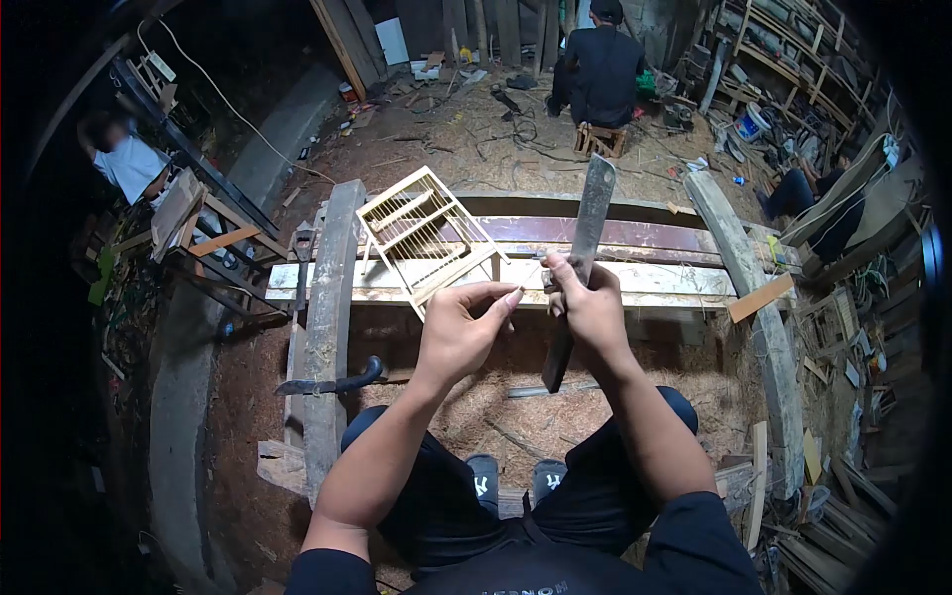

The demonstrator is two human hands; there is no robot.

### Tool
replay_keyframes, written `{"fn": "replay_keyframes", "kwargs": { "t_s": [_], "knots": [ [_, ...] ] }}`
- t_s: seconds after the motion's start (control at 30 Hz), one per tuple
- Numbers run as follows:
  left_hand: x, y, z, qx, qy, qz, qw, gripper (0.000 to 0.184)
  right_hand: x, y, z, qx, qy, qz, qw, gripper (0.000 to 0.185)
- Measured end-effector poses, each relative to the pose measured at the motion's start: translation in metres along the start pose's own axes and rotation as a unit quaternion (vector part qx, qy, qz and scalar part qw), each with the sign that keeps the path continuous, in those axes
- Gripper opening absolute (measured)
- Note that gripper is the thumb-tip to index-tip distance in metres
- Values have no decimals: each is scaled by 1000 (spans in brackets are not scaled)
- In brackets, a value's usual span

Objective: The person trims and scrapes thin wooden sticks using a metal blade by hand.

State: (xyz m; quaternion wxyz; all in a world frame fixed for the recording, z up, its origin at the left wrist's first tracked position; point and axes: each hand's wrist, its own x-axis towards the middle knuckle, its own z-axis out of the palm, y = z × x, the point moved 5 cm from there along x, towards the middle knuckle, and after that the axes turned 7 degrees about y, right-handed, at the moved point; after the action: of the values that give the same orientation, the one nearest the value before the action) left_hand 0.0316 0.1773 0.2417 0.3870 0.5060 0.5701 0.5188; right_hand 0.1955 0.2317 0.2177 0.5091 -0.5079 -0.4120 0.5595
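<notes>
My right hand [592, 315] is closed around a large knife [593, 213], its broad grey blade pointing up and its dark lower end hanging below my fist. My thumb and finger press together near the blade. Just to the left, my left hand [464, 332] makes a pinch; whatever sits between its fingertips is too small to make out. A small slatted wooden cage [421, 230] with thin bars lies tilted on the bench, close behind my left hand.
The plank bench [635, 278] spans between two thick beams [332, 288]. A knife with a curved black handle [342, 383] lies across the left beam, and a saw [302, 248] rests nearby. An orange-brown board [761, 297] lies at right. Other people [600, 74] sit farther off.
</notes>
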Motion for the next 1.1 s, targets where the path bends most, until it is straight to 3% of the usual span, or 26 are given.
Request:
{"fn": "replay_keyframes", "kwargs": {
  "t_s": [0.13, 0.17, 0.23, 0.3, 0.37, 0.43, 0.5, 0.57, 0.8, 0.9, 0.97, 1.0, 1.1],
  "knots": [
    [12, -17, -8, 13, -9, -15, 1000, 22, 21, 24, -12, 91, -9, 158, 983, 33],
    [14, -15, -11, 13, -7, -14, 1000, 22, 27, 25, -13, 91, -10, 157, 983, 33],
    [16, -16, -17, 81, -24, -97, 992, 24, 39, 34, -18, 124, -1, 185, 975, 28],
    [24, -31, -29, 86, -31, -79, 993, 25, 60, 50, -29, 93, -13, 180, 979, 33],
    [30, -46, -41, 89, -43, -177, 979, 25, 76, 58, -34, -56, -105, 215, 969, 38],
    [31, -53, -50, 93, -43, -176, 979, 25, 76, 56, -31, -59, -123, 248, 959, 37],
    [36, -62, -57, 97, -45, -149, 983, 26, 74, 50, -29, 24, -70, 252, 965, 31],
    [38, -82, -64, 118, -42, -132, 983, 27, 72, 47, -33, -8, -32, 261, 965, 27],
    [29, -158, -66, -12, 22, -217, 976, 27, 102, 129, -52, -62, -64, 338, 937, 35],
    [32, -192, -64, -79, 62, -204, 974, 28, 92, 147, -40, -34, -65, 347, 935, 36],
    [33, -214, -62, -107, 96, -206, 968, 27, 97, 167, -32, -28, -132, 240, 961, 37],
    [33, -220, -63, -124, 107, -203, 965, 28, 94, 177, -26, -32, -131, 233, 963, 36],
    [30, -239, -61, -150, 136, -207, 957, 29, 77, 185, -8, -143, -157, 59, 975, 42]
  ]
}}
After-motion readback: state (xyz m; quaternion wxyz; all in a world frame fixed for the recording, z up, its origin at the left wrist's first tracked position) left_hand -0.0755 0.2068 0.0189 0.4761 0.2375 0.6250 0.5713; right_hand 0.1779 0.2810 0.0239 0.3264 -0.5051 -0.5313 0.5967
